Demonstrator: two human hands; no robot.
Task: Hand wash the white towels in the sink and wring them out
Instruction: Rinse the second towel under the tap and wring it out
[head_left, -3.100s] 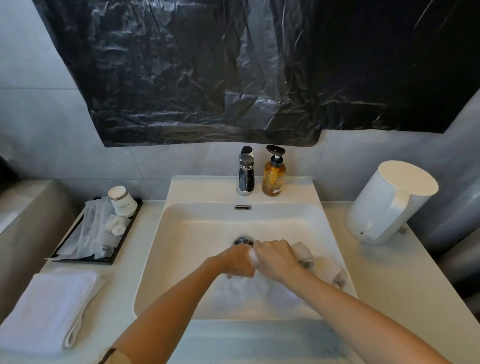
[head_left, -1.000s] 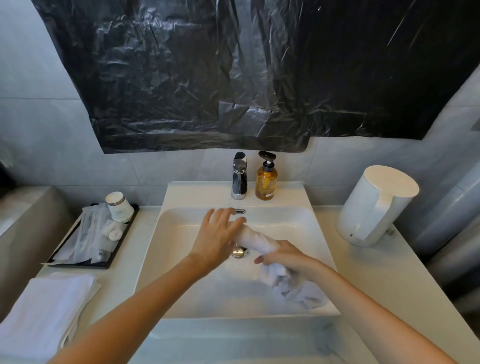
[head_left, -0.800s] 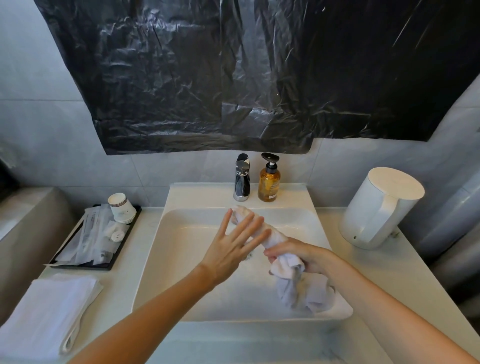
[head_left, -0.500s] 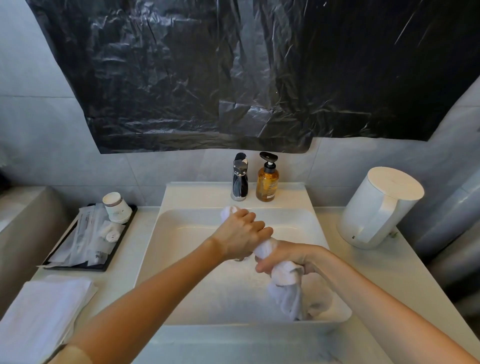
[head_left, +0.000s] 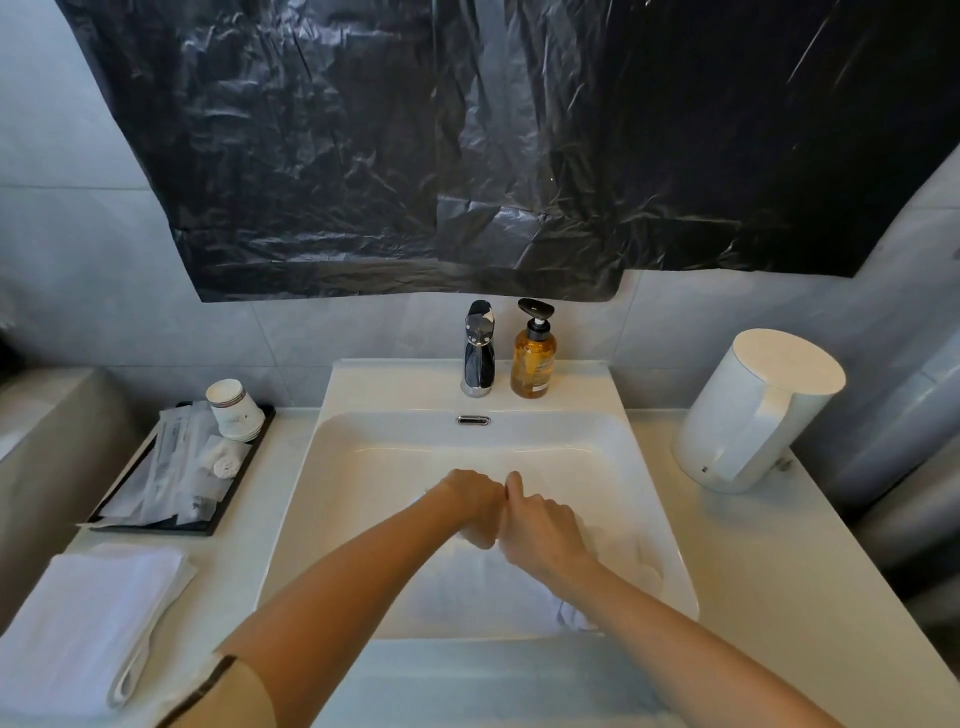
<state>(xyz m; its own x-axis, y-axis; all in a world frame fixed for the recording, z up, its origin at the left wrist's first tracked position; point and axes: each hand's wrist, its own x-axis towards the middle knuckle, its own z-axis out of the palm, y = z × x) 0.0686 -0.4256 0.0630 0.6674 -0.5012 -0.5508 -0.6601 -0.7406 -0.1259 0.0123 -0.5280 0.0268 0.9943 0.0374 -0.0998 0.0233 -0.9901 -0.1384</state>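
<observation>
Now that both hands have dropped, towel: wet white cloth towel (head_left: 623, 569) low at 5 o'clock in white ceramic sink (head_left: 389, 452).
Grip: left hand (head_left: 470, 506), right hand (head_left: 543, 530) clench it.
Meaning: wringing likely continues.

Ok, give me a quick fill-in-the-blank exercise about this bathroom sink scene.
1. The left hand and right hand both grip a wet white ____ in the sink.
2. The amber soap bottle stands just right of the ____.
3. The white kettle sits on the counter to the ____ of the sink.
Missing words: towel, faucet, right.
</observation>
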